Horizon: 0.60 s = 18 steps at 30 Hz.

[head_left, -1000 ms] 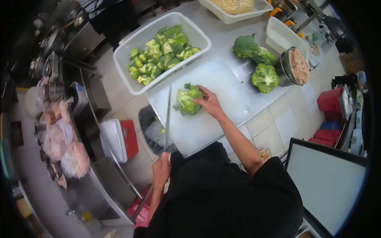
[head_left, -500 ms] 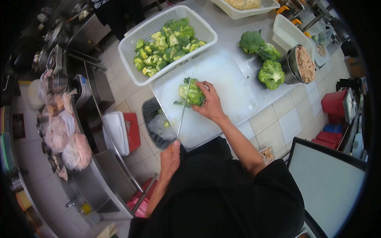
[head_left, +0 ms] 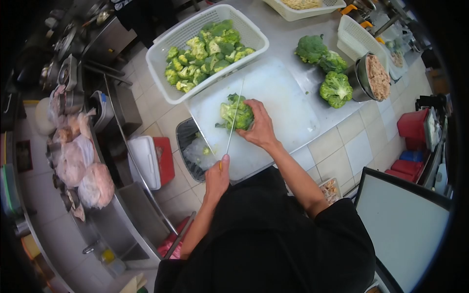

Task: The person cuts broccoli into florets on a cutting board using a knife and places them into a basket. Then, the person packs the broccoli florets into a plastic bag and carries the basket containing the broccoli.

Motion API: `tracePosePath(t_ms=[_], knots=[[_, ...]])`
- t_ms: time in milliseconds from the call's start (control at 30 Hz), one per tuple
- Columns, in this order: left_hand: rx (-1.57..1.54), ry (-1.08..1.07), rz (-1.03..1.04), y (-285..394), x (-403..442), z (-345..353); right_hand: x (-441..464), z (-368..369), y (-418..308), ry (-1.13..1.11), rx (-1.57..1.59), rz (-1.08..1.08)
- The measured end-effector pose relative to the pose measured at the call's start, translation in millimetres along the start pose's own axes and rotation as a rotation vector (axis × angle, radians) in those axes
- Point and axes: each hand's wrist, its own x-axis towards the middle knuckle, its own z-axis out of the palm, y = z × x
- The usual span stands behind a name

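My left hand [head_left: 216, 178] is closed round the handle of a long knife [head_left: 233, 127]. The blade lies across a broccoli head [head_left: 228, 112] on the white cutting board [head_left: 288, 115]. From the right side, my right hand [head_left: 259, 126] grips that head, thumb below and fingers above. Beyond the board, a white basket [head_left: 161, 90] holds many cut broccoli florets [head_left: 202, 53]. Several uncut broccoli heads, one with its cut stem side showing [head_left: 336, 90], sit to the right on the metal table [head_left: 288, 44].
A metal container of minced food [head_left: 377, 78] stands at the table's right edge, beside a white basket [head_left: 359, 39]. Another basket [head_left: 293, 10] is at the far edge. Below the board's left corner is a bin [head_left: 193, 149]. Someone in dark clothing [head_left: 146, 19] stands at the back.
The knife has moved from left of the broccoli head to across it, and my left hand has come up and right with it. My right hand stays on the head. The whole view has shifted slightly.
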Motion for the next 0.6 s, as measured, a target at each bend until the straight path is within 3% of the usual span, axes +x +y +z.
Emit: tracePosePath(t_ms=[167,400,500,600], knots=[[-0.006,-0.039,-0.064,-4.0,2.9,3.9,16.5,-12.8,-31.1,-0.117,-0.175,0.181],[-0.037,-0.1,-0.053,-11.0,9.5,0.8,33.6,-10.9,-17.4,-0.171,-0.098,0.142],[-0.299,-0.32,-0.366,-7.4,9.7,-7.9,30.3,-8.4,-13.5,-0.144,-0.088,0.105],[-0.464,-0.37,-0.408,-2.7,10.1,-14.3,32.2,-6.7,-10.9,-0.136,-0.078,0.091]])
